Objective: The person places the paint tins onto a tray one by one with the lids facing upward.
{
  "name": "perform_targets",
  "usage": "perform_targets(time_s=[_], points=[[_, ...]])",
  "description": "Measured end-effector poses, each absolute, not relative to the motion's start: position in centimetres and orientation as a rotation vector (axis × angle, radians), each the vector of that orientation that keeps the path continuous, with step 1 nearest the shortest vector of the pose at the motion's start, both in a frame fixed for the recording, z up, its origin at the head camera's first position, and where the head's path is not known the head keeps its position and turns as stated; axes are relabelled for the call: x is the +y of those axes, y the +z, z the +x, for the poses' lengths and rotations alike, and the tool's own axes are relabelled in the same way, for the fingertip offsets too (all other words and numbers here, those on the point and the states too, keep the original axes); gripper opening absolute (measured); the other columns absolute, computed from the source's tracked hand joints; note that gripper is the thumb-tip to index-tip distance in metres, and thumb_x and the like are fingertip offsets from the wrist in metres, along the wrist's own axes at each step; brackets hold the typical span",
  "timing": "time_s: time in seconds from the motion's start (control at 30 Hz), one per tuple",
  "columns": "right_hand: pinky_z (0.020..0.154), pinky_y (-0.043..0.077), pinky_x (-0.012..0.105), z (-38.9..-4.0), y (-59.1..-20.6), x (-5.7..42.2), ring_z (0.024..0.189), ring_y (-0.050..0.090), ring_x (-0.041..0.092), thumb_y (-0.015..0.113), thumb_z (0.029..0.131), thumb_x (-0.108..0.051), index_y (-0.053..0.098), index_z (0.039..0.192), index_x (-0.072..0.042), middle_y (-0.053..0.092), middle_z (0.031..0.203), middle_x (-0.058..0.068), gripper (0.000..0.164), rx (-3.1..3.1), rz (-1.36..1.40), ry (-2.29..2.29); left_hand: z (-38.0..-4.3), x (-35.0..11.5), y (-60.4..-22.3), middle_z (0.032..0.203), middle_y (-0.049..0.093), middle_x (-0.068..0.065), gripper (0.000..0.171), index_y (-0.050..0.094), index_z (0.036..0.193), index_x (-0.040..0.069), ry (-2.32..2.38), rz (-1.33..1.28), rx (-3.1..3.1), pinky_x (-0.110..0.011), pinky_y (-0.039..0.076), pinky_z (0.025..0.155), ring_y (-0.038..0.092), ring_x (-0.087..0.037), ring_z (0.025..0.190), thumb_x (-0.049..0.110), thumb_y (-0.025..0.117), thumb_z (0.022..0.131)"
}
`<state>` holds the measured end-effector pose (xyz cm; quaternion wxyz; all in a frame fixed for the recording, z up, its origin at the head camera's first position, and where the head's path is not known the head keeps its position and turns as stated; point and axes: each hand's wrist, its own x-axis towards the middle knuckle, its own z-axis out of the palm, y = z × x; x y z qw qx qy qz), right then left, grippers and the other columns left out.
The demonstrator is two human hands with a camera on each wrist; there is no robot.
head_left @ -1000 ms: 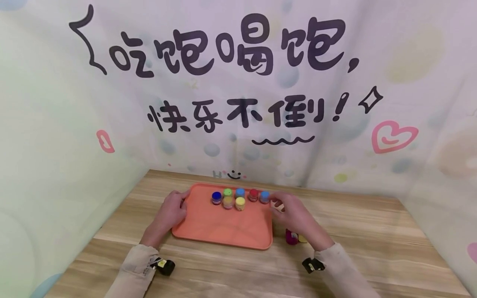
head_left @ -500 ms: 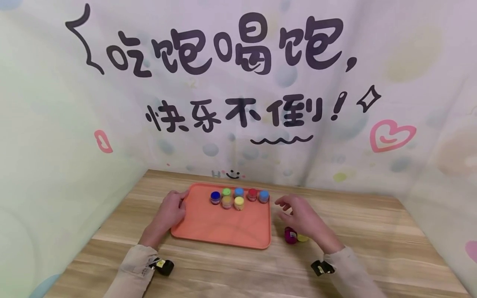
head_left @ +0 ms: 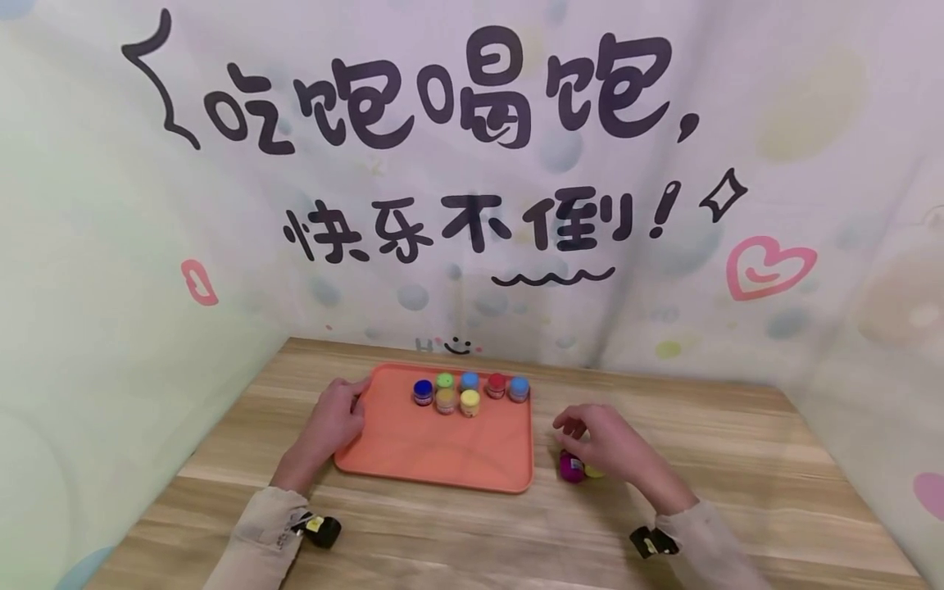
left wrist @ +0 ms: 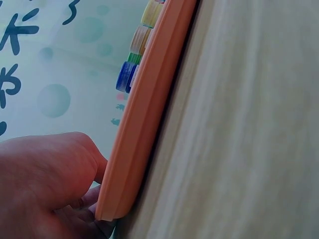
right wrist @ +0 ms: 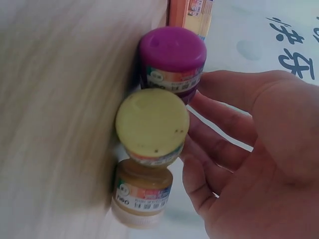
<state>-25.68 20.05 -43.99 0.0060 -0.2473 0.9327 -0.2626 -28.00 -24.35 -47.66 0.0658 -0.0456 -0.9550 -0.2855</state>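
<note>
My left hand (head_left: 335, 419) holds the left edge of an orange tray (head_left: 435, 457); in the left wrist view its thumb lies at the rim and the other fingers are partly hidden behind it. Several small paint jars, among them a dark blue jar (head_left: 423, 392) and a red jar (head_left: 496, 385), stand at the tray's far side. Right of the tray, my right hand (head_left: 608, 442) hovers with loosely bent fingers beside a purple paint jar (right wrist: 172, 55). Close by are a yellow-lidded jar (right wrist: 152, 124) and a brown paint jar (right wrist: 142, 194). Whether a fingertip touches the purple jar is unclear.
The wooden table (head_left: 442, 537) runs back to a printed fabric wall (head_left: 472, 311) with large dark lettering. Another pale fabric wall (head_left: 111, 287) borders the table's left side. Black wrist cameras sit on both sleeves.
My right hand has drawn away from the tray's right edge, moving right and nearer, to the purple and yellow jars. My left hand stays at the tray; the jars on it keep their places.
</note>
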Motion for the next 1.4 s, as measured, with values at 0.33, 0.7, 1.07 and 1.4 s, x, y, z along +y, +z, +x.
perform_targets(time_s=[0.33, 0.7, 1.07, 1.4], points=[[0.072, 0.055, 0.025, -25.5, -44.3, 21.2, 0.083, 0.067, 0.006, 0.076, 0.102, -0.022, 0.081, 0.104, -0.013, 0.075, 0.09, -0.008, 0.01, 2.894, -0.722, -0.808, -28.0, -24.4, -47.8, 0.126, 0.064, -0.03, 0.049, 0.057, 0.151, -0.008, -0.843, -0.16, -2.853, -0.048, 0.052, 0.089, 0.058, -0.036, 0.106, -0.001, 0.057, 0.102], [0.068, 0.049, 0.024, -25.6, -44.9, 20.6, 0.074, 0.06, -0.002, 0.074, 0.103, -0.033, 0.08, 0.099, -0.022, 0.07, 0.082, -0.016, 0.013, 2.925, -0.777, -0.764, -28.1, -24.6, -48.1, 0.126, 0.064, -0.03, 0.05, 0.056, 0.152, -0.008, -0.829, -0.166, -2.865, -0.049, 0.052, 0.09, 0.058, -0.036, 0.107, 0.0, 0.057, 0.103], [0.088, 0.034, 0.052, -25.2, -44.4, 20.0, 0.078, 0.055, 0.004, 0.079, 0.098, -0.046, 0.077, 0.088, -0.032, 0.064, 0.07, -0.022, 0.017, 2.979, -0.665, -0.546, -28.1, -24.6, -48.0, 0.127, 0.063, -0.03, 0.05, 0.055, 0.152, -0.008, -0.857, -0.164, -2.861, -0.047, 0.051, 0.088, 0.058, -0.035, 0.106, 0.0, 0.056, 0.103], [0.087, 0.034, 0.048, -25.1, -44.2, 20.4, 0.071, 0.054, -0.001, 0.069, 0.103, -0.053, 0.074, 0.084, -0.035, 0.063, 0.07, -0.022, 0.026, 2.964, -0.678, -0.484, -28.1, -24.6, -48.0, 0.126, 0.063, -0.028, 0.05, 0.055, 0.153, -0.007, -0.861, -0.155, -2.872, -0.045, 0.051, 0.086, 0.057, -0.033, 0.104, 0.001, 0.056, 0.104]])
